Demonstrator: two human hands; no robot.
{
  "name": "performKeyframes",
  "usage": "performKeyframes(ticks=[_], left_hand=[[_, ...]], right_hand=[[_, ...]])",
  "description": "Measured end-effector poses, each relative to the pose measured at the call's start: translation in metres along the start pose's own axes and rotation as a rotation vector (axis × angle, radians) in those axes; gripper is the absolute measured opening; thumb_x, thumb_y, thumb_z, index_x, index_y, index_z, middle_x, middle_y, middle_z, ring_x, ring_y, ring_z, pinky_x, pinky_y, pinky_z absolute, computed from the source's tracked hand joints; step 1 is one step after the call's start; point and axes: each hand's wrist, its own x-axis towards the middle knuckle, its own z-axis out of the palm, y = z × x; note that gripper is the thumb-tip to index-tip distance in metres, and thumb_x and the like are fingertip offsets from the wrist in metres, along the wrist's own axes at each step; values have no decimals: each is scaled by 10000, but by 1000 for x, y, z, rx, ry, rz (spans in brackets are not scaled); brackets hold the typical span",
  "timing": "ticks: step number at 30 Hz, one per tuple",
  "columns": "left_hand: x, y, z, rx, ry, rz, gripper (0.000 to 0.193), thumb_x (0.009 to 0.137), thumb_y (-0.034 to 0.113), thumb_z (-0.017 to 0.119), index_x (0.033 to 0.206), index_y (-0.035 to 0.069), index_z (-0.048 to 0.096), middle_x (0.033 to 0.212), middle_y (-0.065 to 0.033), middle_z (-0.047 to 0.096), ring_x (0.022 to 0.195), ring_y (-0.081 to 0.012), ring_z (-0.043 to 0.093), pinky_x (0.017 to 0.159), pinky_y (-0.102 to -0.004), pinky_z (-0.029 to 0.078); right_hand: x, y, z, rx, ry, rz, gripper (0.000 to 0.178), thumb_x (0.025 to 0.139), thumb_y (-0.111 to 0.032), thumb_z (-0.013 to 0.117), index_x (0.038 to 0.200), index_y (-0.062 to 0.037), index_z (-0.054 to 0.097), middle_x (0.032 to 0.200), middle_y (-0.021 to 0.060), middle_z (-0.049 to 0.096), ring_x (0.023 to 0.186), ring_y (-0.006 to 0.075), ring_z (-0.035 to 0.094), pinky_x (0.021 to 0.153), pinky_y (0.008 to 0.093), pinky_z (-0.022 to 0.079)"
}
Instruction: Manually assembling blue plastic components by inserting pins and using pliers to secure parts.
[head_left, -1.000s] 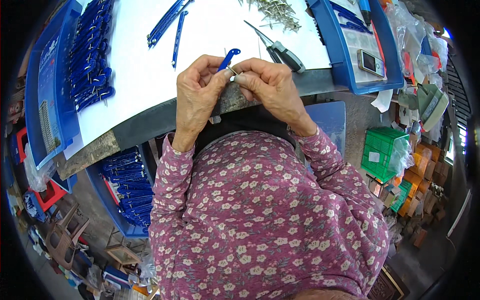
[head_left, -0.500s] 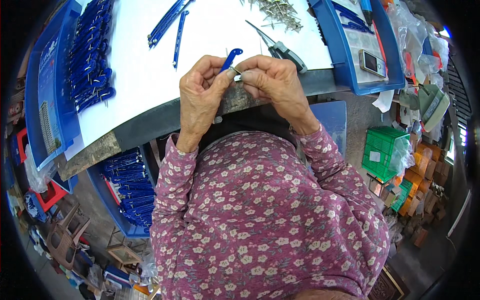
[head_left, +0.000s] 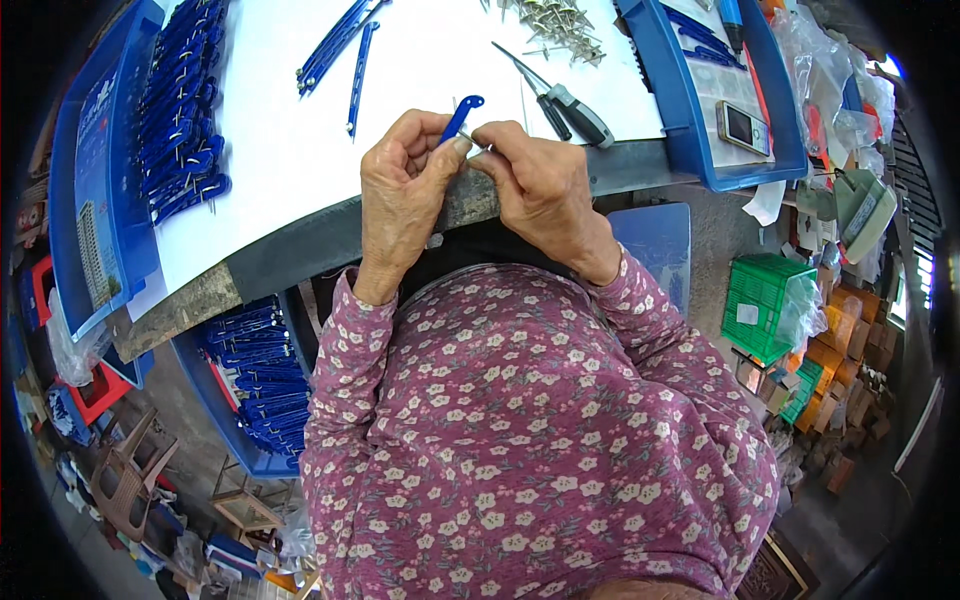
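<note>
Above the near edge of the table, my left hand pinches a narrow blue strip whose rounded end with a hole sticks up past the fingers. My right hand has its thumb and forefinger closed on a thin metal pin beside the strip; the fingertips hide most of it. Just beyond that hand, pliers with dark grey handles and a thin screwdriver lie on the white sheet. A single blue strip with a metal end lies past my left hand.
A blue tray with a long pile of blue strips stands at left; another full blue bin sits below the table. Metal pins are heaped at the far side. A blue tray at right holds a mobile phone.
My right hand has rolled over, its back turning upward and its fingers curling, while still at the strip. My left hand holds the blue strip almost in the same place.
</note>
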Motion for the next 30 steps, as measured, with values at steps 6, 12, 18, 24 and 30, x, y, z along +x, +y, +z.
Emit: performKeyframes(ticks=[6, 12, 18, 24, 30], left_hand=[[1, 2, -2, 15, -16, -55, 137, 821, 83, 576, 901, -27, 585, 716, -20, 590, 623, -37, 541, 544, -150, 421], [0, -2, -1, 36, -54, -26, 186, 813, 172, 607, 923, 22, 618, 616, 47, 522, 496, -6, 406, 430, -148, 301], [0, 6, -1, 36, -81, -36, 163, 813, 117, 582, 898, -19, 609, 668, 0, 573, 565, -33, 504, 495, -163, 387], [0, 2, -5, -55, -90, -120, 159, 815, 115, 577, 897, -17, 607, 615, 15, 541, 506, -14, 443, 452, -147, 327], [-4, 3, -2, -97, -86, -162, 189, 809, 148, 604, 923, -2, 601, 596, 41, 516, 450, 7, 374, 396, -131, 242]], right_hand=[[-3, -4, 2, -73, -6, 118, 159, 745, 3, 602, 887, 2, 530, 586, 91, 549, 495, 165, 557, 442, 262, 407], [-2, 0, -7, 216, -88, 300, 151, 748, 18, 593, 882, 23, 523, 550, 29, 510, 519, 45, 494, 466, 194, 382], [-4, 9, -8, 492, -178, 458, 163, 750, 16, 607, 903, 30, 551, 575, -7, 518, 511, 42, 470, 482, 183, 396], [2, 2, -16, 724, -253, 535, 158, 855, -80, 513, 947, 38, 563, 610, 13, 555, 474, 31, 440, 439, 161, 363], [-4, 4, -12, 792, -295, 556, 174, 879, -93, 471, 922, 35, 579, 619, 30, 558, 454, 22, 419, 405, 152, 328]])
